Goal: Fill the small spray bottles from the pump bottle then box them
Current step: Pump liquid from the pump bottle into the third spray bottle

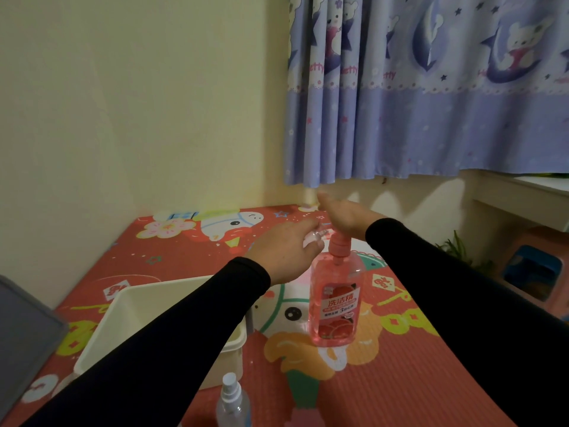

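Head view of a table covered with a red cartoon-print mat (385, 380). A pink pump bottle (336, 303) stands upright near the middle of the mat, its label facing the camera and its pink pump head (338, 241) at the top. The right hand (346, 215) lies flat, palm down, over the pump head, fingers straight and together, pointing toward the far edge of the mat; whether the palm touches the pump cannot be told. The left hand (284, 249) is just left of the pump head, fingers curled round a small clear spray bottle (315, 237), which is held close to the pump's nozzle; only a part of this bottle shows past the fingers. Both forearms wear black sleeves (462, 288).

A cream-white open box (135, 306) sits on the left part of the mat, near its left edge, partly covered by the left forearm. A second small spray bottle (233, 402), clear with a white spray top, stands upright at the near edge of the mat, just in front of the box. A grey flat object (21, 334), only partly in view, lies at the left edge.

Behind the table are a pale yellow wall (138, 103) and a blue curtain (431, 87) printed with bears and dolphins
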Action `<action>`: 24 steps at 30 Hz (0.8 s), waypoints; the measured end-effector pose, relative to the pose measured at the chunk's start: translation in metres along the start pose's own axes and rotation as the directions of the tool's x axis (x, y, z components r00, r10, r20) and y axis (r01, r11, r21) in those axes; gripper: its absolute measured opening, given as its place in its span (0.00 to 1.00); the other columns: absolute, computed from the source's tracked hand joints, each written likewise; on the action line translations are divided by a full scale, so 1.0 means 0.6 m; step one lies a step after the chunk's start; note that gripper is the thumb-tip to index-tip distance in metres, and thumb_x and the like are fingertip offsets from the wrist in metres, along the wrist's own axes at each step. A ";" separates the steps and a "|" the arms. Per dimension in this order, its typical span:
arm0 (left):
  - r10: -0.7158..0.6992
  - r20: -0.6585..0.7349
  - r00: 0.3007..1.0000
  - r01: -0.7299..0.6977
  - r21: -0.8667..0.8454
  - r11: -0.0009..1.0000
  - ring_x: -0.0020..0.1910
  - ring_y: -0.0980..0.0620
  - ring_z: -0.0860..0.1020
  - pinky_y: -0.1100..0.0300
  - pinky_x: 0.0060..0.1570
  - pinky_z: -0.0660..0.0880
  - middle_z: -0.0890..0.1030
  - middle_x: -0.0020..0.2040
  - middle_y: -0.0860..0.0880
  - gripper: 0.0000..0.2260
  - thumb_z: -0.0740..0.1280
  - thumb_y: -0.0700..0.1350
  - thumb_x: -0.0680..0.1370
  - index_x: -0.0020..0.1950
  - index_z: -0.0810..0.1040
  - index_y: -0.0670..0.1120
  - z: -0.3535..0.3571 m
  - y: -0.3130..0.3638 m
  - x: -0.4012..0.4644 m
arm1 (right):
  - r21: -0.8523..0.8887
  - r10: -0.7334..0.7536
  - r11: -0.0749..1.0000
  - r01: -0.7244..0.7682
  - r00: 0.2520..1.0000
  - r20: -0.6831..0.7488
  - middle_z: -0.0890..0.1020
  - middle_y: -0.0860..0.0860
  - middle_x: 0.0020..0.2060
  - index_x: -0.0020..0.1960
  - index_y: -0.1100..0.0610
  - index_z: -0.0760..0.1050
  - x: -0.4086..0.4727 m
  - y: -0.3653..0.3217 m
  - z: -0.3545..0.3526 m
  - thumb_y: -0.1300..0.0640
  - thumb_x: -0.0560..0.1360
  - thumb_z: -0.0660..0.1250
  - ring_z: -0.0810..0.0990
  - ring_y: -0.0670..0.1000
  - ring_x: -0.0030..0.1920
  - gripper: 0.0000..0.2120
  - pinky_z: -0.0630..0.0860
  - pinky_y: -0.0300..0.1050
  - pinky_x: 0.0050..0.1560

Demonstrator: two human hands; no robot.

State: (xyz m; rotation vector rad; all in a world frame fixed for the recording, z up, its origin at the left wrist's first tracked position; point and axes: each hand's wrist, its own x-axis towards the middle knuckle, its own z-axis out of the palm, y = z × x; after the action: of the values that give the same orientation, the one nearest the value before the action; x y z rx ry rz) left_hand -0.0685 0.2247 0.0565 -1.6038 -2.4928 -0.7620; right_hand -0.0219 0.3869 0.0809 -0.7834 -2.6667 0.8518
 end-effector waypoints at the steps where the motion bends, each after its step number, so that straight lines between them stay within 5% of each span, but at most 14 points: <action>1: 0.005 -0.003 1.000 -0.005 -0.009 1.000 0.60 0.47 0.74 0.55 0.54 0.70 0.76 0.63 0.47 0.17 0.58 0.52 0.82 0.70 0.69 0.50 0.005 -0.002 -0.002 | 0.015 0.006 1.000 -0.006 1.000 0.003 0.71 0.58 0.71 0.71 0.58 0.70 0.000 0.001 0.005 0.34 0.79 0.41 0.68 0.57 0.71 0.37 0.59 0.55 0.74; 4: 0.010 0.000 1.000 -0.010 -0.033 0.999 0.56 0.46 0.74 0.57 0.46 0.65 0.78 0.57 0.48 0.14 0.59 0.51 0.82 0.65 0.72 0.49 0.013 -0.006 -0.004 | 0.033 -0.004 0.999 0.002 0.999 0.036 0.70 0.58 0.71 0.71 0.60 0.69 -0.002 0.003 0.014 0.38 0.81 0.42 0.68 0.57 0.71 0.34 0.60 0.54 0.73; 14: 0.011 -0.002 1.000 -0.011 0.004 1.000 0.61 0.48 0.74 0.57 0.54 0.69 0.75 0.65 0.48 0.20 0.58 0.53 0.81 0.73 0.67 0.52 -0.002 -0.001 0.002 | -0.034 0.000 0.999 0.000 1.000 0.010 0.71 0.57 0.71 0.71 0.57 0.70 -0.001 -0.001 -0.007 0.33 0.78 0.39 0.69 0.57 0.70 0.38 0.61 0.56 0.73; 19: -0.008 0.024 1.000 0.008 0.013 1.000 0.61 0.46 0.72 0.57 0.52 0.67 0.74 0.65 0.45 0.19 0.57 0.54 0.82 0.72 0.66 0.51 0.019 -0.010 -0.005 | 0.024 -0.039 0.999 0.038 0.999 0.036 0.68 0.60 0.72 0.73 0.58 0.65 -0.008 0.004 0.015 0.42 0.83 0.43 0.66 0.58 0.72 0.28 0.58 0.53 0.74; 24: 0.002 0.043 0.999 -0.003 0.022 1.000 0.60 0.46 0.74 0.54 0.56 0.70 0.76 0.64 0.46 0.18 0.58 0.53 0.82 0.71 0.68 0.50 0.000 -0.004 0.000 | -0.035 -0.018 0.999 0.019 0.999 0.033 0.68 0.60 0.73 0.73 0.60 0.66 -0.010 -0.003 0.000 0.40 0.82 0.42 0.65 0.57 0.73 0.31 0.57 0.52 0.74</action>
State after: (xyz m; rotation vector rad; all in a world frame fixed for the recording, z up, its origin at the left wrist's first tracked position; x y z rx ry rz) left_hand -0.0704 0.2239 0.0558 -1.6331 -2.5192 -0.7051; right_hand -0.0177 0.3821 0.0817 -0.7581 -2.7207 0.8216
